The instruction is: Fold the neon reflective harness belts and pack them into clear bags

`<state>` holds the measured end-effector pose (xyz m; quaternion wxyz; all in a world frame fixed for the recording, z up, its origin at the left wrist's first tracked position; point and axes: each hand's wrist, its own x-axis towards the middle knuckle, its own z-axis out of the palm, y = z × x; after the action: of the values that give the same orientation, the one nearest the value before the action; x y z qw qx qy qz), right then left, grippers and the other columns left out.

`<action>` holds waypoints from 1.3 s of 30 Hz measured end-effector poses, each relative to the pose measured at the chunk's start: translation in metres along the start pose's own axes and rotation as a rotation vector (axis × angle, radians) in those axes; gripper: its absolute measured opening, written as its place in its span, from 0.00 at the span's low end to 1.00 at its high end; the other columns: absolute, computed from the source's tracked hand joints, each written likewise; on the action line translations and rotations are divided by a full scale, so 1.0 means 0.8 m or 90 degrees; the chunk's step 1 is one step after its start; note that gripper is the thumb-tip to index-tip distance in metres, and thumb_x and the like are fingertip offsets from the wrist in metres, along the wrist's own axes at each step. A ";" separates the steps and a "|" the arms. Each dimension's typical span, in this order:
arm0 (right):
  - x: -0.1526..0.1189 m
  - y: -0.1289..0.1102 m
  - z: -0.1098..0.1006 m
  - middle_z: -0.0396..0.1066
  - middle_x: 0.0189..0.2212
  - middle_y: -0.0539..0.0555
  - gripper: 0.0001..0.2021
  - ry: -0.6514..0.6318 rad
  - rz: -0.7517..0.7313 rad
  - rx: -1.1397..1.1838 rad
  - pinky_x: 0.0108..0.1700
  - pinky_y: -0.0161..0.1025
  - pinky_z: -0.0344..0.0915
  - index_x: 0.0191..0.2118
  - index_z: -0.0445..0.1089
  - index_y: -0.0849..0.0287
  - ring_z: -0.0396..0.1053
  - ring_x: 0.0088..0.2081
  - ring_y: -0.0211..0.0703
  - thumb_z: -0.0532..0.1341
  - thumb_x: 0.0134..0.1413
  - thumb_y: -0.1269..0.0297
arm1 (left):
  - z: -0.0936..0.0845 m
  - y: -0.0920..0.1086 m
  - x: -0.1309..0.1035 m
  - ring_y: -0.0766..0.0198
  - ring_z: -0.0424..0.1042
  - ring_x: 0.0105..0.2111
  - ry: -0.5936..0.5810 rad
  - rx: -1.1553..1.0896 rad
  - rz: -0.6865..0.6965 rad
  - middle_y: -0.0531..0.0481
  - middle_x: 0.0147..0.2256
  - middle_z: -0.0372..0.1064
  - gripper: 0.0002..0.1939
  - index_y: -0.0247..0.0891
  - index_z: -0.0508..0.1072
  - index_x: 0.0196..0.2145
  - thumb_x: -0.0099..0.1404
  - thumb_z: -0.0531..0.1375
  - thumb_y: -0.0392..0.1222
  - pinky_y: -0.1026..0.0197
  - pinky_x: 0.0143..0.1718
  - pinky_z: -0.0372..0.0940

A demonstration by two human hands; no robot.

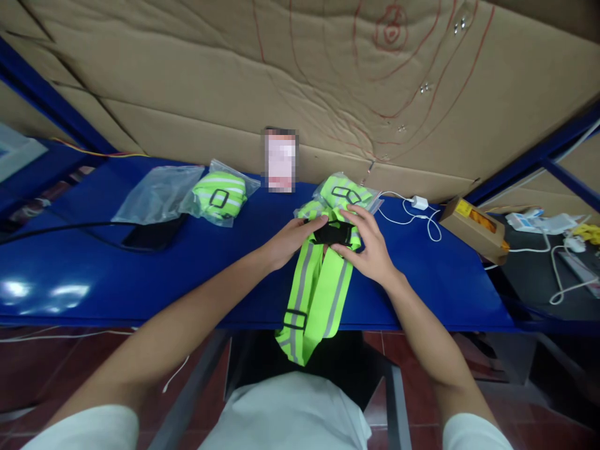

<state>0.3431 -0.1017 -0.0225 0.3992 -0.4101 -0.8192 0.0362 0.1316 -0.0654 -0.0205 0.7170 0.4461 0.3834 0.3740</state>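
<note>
A neon yellow-green reflective strap harness [335, 284] with grey stripes lies on the blue table, its lower loop hanging over the front edge. A black slide buckle [295, 319] sits on the hanging part. My left hand [293, 240] grips the harness from the left, beside a black piece [334, 234] at its upper end. From the right, my right hand [368, 244] holds the same end, thumb below and fingers above the black piece. Just behind my hands rests a folded harness in a clear plastic bag [344, 190]. What lies under my fingers is partly hidden.
Another bagged harness [219, 195] lies at the left, beside an empty-looking clear bag [159, 194] and a dark flat object [154, 234]. A phone-like device [280, 160] leans on the cardboard wall [187, 75]. To the right are a white cable [419, 203] and a cardboard box [474, 230].
</note>
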 end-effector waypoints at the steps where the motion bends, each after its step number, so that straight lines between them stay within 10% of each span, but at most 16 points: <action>1: 0.000 0.000 0.000 0.62 0.63 0.61 0.26 -0.006 -0.006 0.000 0.64 0.54 0.64 0.64 0.64 0.51 0.63 0.64 0.54 0.65 0.64 0.52 | -0.001 0.001 0.000 0.59 0.77 0.28 -0.013 0.015 -0.016 0.45 0.30 0.79 0.23 0.35 0.80 0.33 0.59 0.69 0.62 0.59 0.33 0.72; 5: -0.005 0.005 -0.001 0.73 0.52 0.57 0.12 0.049 0.006 -0.062 0.55 0.49 0.68 0.52 0.75 0.53 0.73 0.52 0.48 0.61 0.68 0.58 | -0.010 0.006 0.004 0.57 0.75 0.26 0.002 0.143 -0.027 0.45 0.28 0.77 0.33 0.37 0.79 0.34 0.64 0.57 0.73 0.57 0.30 0.70; 9: -0.006 0.007 -0.004 0.76 0.47 0.56 0.11 0.072 -0.002 -0.102 0.51 0.45 0.69 0.49 0.78 0.54 0.75 0.48 0.46 0.61 0.69 0.58 | -0.019 0.013 -0.002 0.55 0.77 0.39 0.089 0.435 0.277 0.46 0.39 0.78 0.28 0.39 0.76 0.43 0.67 0.57 0.67 0.58 0.39 0.70; 18: -0.015 -0.007 -0.016 0.78 0.42 0.50 0.14 0.154 -0.274 -0.395 0.49 0.42 0.62 0.54 0.76 0.45 0.74 0.45 0.43 0.66 0.64 0.57 | -0.013 0.031 -0.024 0.54 0.73 0.54 -0.133 0.568 0.519 0.43 0.51 0.74 0.22 0.40 0.72 0.52 0.65 0.66 0.53 0.53 0.57 0.66; 39: -0.004 -0.015 0.018 0.58 0.69 0.64 0.35 -0.205 -0.020 -0.373 0.61 0.60 0.57 0.73 0.53 0.57 0.59 0.63 0.64 0.58 0.61 0.75 | -0.021 -0.015 -0.003 0.54 0.75 0.48 -0.032 0.843 0.448 0.46 0.51 0.72 0.18 0.42 0.69 0.47 0.62 0.64 0.50 0.56 0.45 0.69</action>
<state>0.3265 -0.1084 -0.0296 0.1304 -0.4837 -0.8536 -0.1424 0.1177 -0.0656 -0.0363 0.1456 0.8888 0.3467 0.2621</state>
